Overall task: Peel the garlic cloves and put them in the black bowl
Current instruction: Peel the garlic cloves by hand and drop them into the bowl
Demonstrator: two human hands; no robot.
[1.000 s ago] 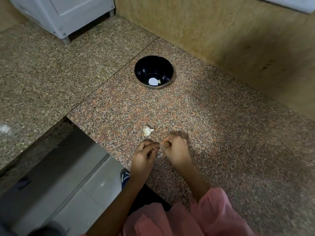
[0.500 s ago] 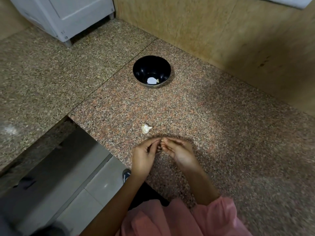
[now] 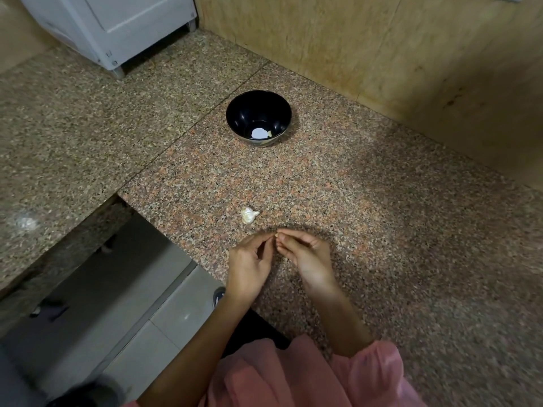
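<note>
A black bowl [image 3: 258,116] stands on the granite counter, far from me, with a small pale clove [image 3: 269,133] lying beside a bright glare spot at its bottom. A white piece of garlic [image 3: 249,215] lies on the counter just beyond my hands. My left hand [image 3: 249,264] and my right hand [image 3: 305,254] meet fingertip to fingertip above the counter's near part, pinching a small garlic clove [image 3: 276,235] between them. Only a sliver of that clove shows.
The speckled granite counter [image 3: 382,215] ends at a front edge left of my hands, with a tiled floor [image 3: 164,315] below. A white appliance [image 3: 117,27] stands at the back left. A tan stone wall [image 3: 382,48] runs behind the bowl.
My fingers have straightened from curled fists and the fingertips of both hands have come together on the clove. The bowl and the loose garlic piece stay where they were.
</note>
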